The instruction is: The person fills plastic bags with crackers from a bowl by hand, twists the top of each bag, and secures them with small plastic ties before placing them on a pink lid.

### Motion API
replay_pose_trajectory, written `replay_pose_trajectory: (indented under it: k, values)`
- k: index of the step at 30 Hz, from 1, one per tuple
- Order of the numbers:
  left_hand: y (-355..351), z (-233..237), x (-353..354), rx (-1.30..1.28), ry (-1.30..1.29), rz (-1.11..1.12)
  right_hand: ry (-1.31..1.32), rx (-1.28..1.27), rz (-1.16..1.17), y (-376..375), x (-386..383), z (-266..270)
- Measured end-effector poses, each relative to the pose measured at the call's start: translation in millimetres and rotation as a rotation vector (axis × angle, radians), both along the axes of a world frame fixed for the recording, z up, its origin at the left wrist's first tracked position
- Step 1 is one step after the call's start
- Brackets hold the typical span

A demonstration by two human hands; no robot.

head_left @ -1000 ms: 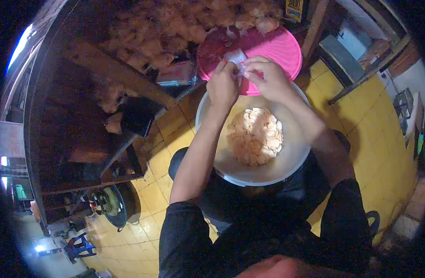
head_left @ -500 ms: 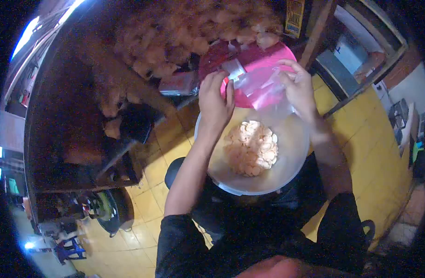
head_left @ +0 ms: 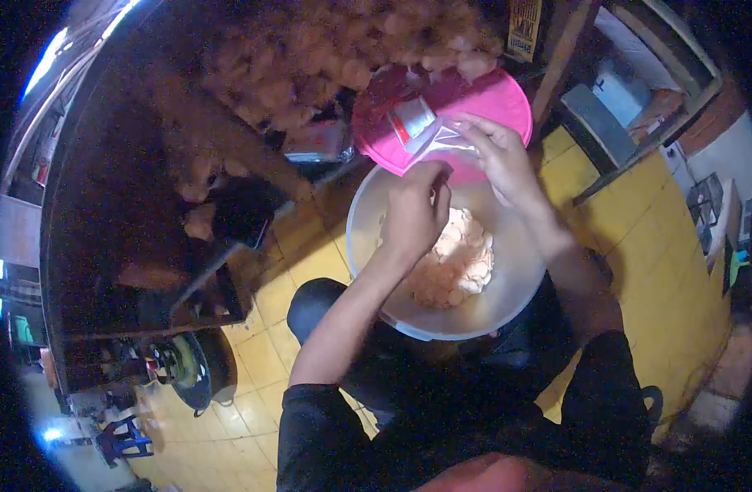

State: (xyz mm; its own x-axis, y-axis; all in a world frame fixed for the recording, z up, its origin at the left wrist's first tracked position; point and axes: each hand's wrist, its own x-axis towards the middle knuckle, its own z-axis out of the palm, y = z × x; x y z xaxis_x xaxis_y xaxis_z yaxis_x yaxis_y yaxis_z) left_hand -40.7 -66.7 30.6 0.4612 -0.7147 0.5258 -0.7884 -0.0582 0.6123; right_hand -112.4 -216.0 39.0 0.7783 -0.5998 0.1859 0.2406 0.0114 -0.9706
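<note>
A clear plastic bag (head_left: 451, 141) is stretched between my two hands above the near edge of a pink lid (head_left: 495, 107). My right hand (head_left: 503, 160) pinches its upper right part. My left hand (head_left: 419, 205) has its fingers closed at the bag's lower left side. Below them a translucent round tub (head_left: 368, 246) rests at my lap, with a pile of pale, flat round pieces (head_left: 462, 258) inside. My left hand covers part of the pile. On the lid lies a small white and red packet (head_left: 412, 121).
Many brownish pieces (head_left: 335, 49) are heaped on the dark surface beyond the lid. Plastic packs (head_left: 317, 141) lie left of the lid. A wooden frame (head_left: 560, 61) stands at the right. A dark pan (head_left: 208, 373) is at lower left on yellow tiles (head_left: 265, 357).
My left hand has moved right and toward me, down over the tub, uncovering the packet on the lid. My right hand has shifted slightly left, and the bag has changed shape.
</note>
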Motion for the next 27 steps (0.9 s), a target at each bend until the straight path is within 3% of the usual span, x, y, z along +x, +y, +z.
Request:
replay_pose_trajectory:
  k: [2,4,6,9,20,22,23,24,26,27]
  values:
    - [6,12,1,-0.039,0.229,-0.027,0.006,0.206,0.016,10,-1,7]
    - [7,8,5,-0.041,0.238,-0.131,0.023,0.275,0.093,10,-3,7]
    - [9,7,3,0.023,-0.031,-0.18,0.04,0.342,0.172,12,-4,10]
    - [7,6,9,0.018,-0.092,-0.108,-0.056,0.586,0.428,16,-7,16]
    - [10,-1,20,-0.131,-0.027,-0.139,-0.17,0.741,0.562,17,-8,18]
    - [15,1,28,-0.105,0.012,-0.078,-0.087,0.527,0.332,25,-7,24]
    - [17,2,29,-0.142,-0.003,-0.025,-0.073,0.539,0.163,33,-4,28]
    - [17,3,29,-0.142,0.002,-0.013,-0.065,0.541,0.172,29,-6,18]
    - [21,5,30,-0.2,0.662,0.051,0.189,-0.454,-0.006,19,-11,-7]
    - [23,8,31,-0.244,0.754,-0.009,0.238,-0.587,-0.023,31,-10,1]
